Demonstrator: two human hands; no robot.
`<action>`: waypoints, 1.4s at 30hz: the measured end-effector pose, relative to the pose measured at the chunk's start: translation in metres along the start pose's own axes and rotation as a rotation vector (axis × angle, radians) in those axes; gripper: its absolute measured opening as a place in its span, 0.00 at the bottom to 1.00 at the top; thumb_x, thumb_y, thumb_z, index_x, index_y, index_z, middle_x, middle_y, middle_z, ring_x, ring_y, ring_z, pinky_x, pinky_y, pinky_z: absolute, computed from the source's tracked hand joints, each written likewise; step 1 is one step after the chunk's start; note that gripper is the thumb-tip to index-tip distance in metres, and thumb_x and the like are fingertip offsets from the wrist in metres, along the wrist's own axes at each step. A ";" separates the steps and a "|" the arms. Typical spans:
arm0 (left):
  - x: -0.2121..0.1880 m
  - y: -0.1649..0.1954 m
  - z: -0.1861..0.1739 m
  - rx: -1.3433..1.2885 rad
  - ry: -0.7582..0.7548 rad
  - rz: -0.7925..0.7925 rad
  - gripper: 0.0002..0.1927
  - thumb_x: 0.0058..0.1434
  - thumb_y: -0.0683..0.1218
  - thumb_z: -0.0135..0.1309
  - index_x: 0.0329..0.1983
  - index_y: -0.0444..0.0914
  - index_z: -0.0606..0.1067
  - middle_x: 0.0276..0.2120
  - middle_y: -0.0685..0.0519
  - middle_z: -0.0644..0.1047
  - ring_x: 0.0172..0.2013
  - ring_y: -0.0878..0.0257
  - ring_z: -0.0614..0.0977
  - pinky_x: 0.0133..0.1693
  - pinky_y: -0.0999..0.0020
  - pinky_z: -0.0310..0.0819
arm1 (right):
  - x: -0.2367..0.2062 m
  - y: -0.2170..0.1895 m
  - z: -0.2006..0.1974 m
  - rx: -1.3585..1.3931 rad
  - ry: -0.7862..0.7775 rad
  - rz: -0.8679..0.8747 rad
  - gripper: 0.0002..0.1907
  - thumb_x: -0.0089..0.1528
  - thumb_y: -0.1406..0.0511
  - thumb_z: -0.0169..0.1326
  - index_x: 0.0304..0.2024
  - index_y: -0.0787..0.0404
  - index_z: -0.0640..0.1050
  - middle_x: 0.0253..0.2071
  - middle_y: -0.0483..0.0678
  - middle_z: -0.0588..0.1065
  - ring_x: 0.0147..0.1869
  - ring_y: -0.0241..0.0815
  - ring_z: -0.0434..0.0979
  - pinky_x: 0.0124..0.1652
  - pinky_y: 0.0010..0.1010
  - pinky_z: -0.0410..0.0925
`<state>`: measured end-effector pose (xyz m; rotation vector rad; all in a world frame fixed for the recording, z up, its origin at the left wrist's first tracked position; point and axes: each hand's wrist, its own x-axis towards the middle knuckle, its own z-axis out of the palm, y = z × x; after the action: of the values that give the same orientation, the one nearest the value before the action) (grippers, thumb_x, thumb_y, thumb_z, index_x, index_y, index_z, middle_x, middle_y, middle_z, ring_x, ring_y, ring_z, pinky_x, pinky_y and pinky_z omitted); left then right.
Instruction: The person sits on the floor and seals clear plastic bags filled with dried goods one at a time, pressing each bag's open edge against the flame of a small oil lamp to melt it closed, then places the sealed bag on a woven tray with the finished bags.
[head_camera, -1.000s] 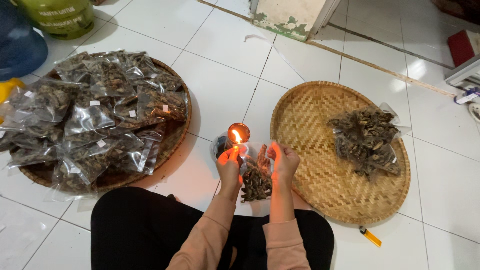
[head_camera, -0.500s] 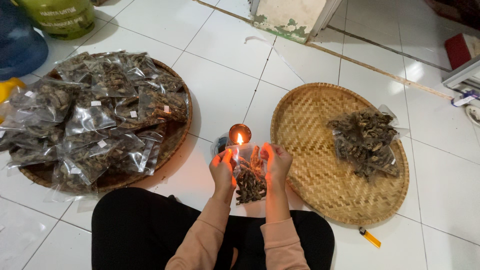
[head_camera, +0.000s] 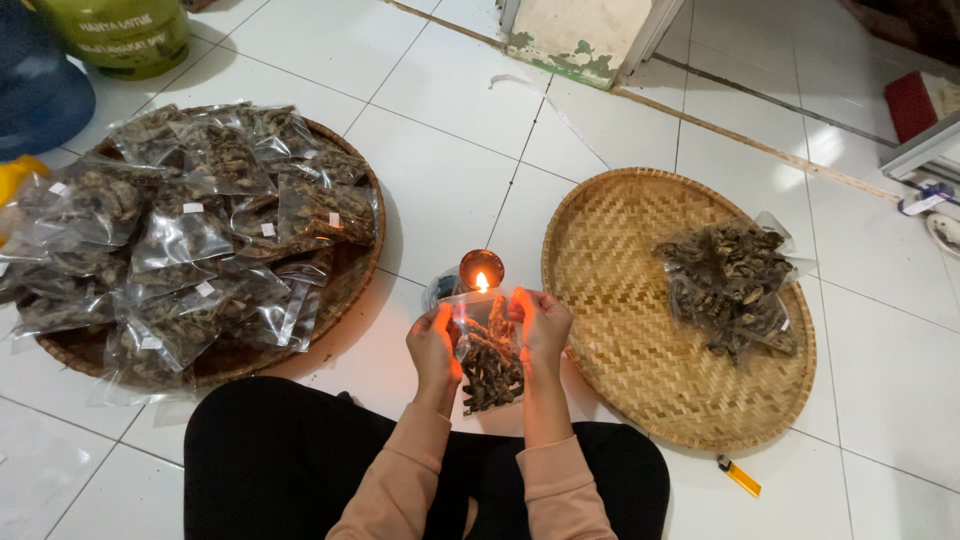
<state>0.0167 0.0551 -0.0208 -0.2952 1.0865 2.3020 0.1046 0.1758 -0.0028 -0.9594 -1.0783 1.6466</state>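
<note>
A small clear plastic bag (head_camera: 490, 365) packed with dark dried pieces was found held upright between both hands, just above the lap and immediately near the lit candle (head_camera: 481, 270), its open upper edge raised close to the flame. The left hand (head_camera: 434, 347) was closed on the bag's left edge, thumb and fingers pinched, and the right hand (head_camera: 541, 322) was closed likewise on the right edge; neither hand held anything else. The candle was observed standing on the white tiled floor (head_camera: 450, 170), just beyond the bag, between two woven trays. On the left, a round woven tray (head_camera: 365, 215) was seen heaped with many filled clear bags (head_camera: 190, 230) of the same dark contents. On the right, a larger woven tray (head_camera: 620, 340) was noted to carry a loose pile of dried pieces (head_camera: 728, 285) lying on clear plastic. An orange lighter (head_camera: 741, 477) was recorded on the floor near the right tray's near rim. A green container (head_camera: 125, 30) and a blue one (head_camera: 35, 90) were noted at the far left. It was judged that the thin plastic could be melted through or set alight if held too long at the flame, that fingertips so close to the fire could be burned, and that the candle could be toppled by a careless sleeve toward the dry wicker alongside.
</note>
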 end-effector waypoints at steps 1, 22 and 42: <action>0.000 0.001 -0.001 0.000 0.006 -0.007 0.07 0.65 0.41 0.57 0.40 0.31 0.76 0.29 0.53 0.78 0.25 0.69 0.74 0.27 0.75 0.68 | -0.001 0.000 0.001 -0.006 -0.007 -0.002 0.07 0.61 0.70 0.61 0.33 0.72 0.79 0.28 0.50 0.78 0.27 0.36 0.77 0.29 0.27 0.73; 0.003 0.020 -0.031 -0.044 0.060 0.000 0.06 0.65 0.41 0.56 0.39 0.31 0.76 0.30 0.53 0.78 0.27 0.68 0.76 0.29 0.76 0.71 | -0.022 0.009 0.028 -0.092 -0.053 0.062 0.08 0.62 0.70 0.60 0.34 0.73 0.80 0.27 0.51 0.78 0.27 0.36 0.77 0.30 0.26 0.71; 0.003 0.028 -0.025 0.027 0.102 0.057 0.08 0.64 0.41 0.58 0.38 0.29 0.76 0.28 0.53 0.76 0.24 0.69 0.71 0.26 0.76 0.64 | -0.024 0.008 0.033 -0.045 -0.043 0.077 0.07 0.62 0.71 0.56 0.35 0.73 0.80 0.27 0.52 0.79 0.26 0.37 0.77 0.29 0.27 0.72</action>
<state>-0.0025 0.0229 -0.0206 -0.3797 1.1892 2.3425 0.0792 0.1435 0.0027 -1.0100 -1.1239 1.7183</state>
